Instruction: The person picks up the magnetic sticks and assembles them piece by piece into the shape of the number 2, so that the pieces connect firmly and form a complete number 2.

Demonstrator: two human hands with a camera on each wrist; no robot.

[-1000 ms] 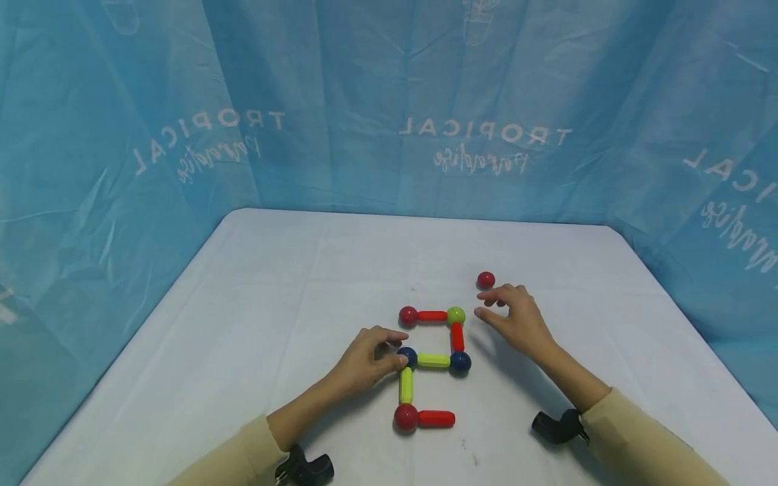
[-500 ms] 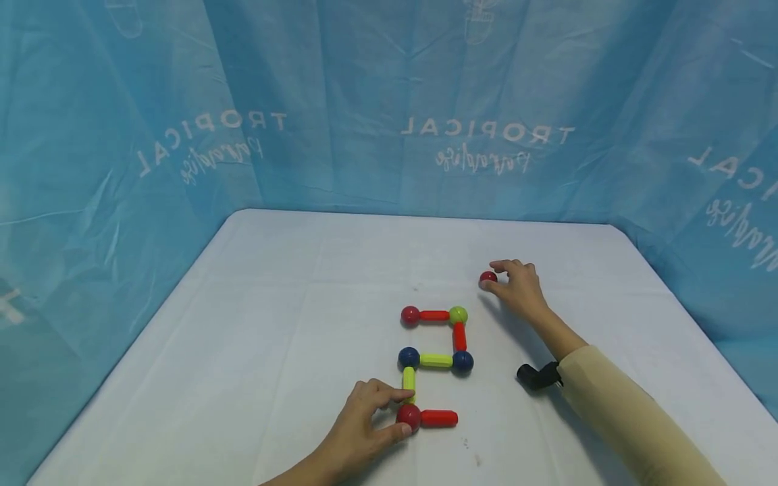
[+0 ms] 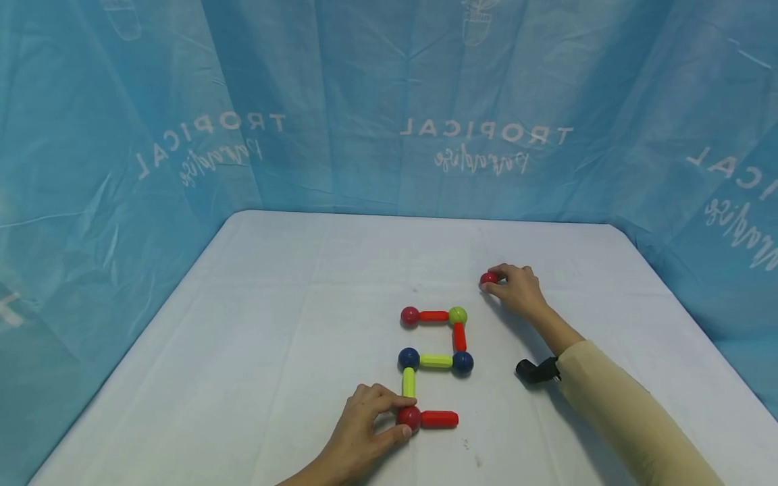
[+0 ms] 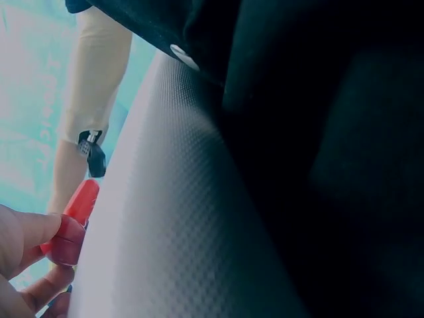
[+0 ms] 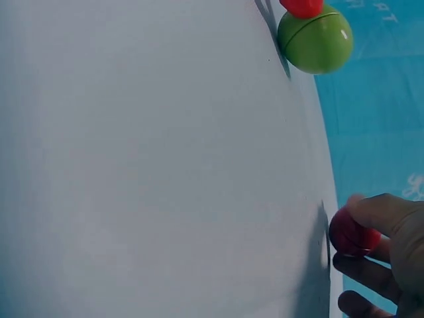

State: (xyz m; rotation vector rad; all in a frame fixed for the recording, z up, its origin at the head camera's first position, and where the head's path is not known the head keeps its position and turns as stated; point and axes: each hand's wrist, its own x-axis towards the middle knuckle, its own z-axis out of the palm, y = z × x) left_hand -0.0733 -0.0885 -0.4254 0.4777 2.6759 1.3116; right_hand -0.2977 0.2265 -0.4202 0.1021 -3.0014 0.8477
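Note:
My left hand (image 3: 363, 426) pinches the near red ball (image 3: 409, 418) between thumb and fingers; a red rod (image 3: 439, 419) joins that ball on its right. In the left wrist view the thumb presses this red ball (image 4: 66, 242). Farther back, my right hand (image 3: 518, 290) pinches a loose red ball (image 3: 488, 277), seen also in the right wrist view as a dark red ball (image 5: 352, 233). Between the hands lies a joined figure of balls and rods: blue balls (image 3: 409, 358), yellow-green rods (image 3: 435, 361), a green ball (image 3: 458, 315) and another red ball (image 3: 410, 316).
A white cloth covers the table (image 3: 273, 304). Blue printed curtains (image 3: 389, 101) hang behind it and at both sides. A black wrist camera (image 3: 535, 370) sits at the right sleeve, low over the table.
My left hand has come toward the near edge, from the left blue ball to the near red ball. The right hand has reached farther back and taken hold of the loose red ball.

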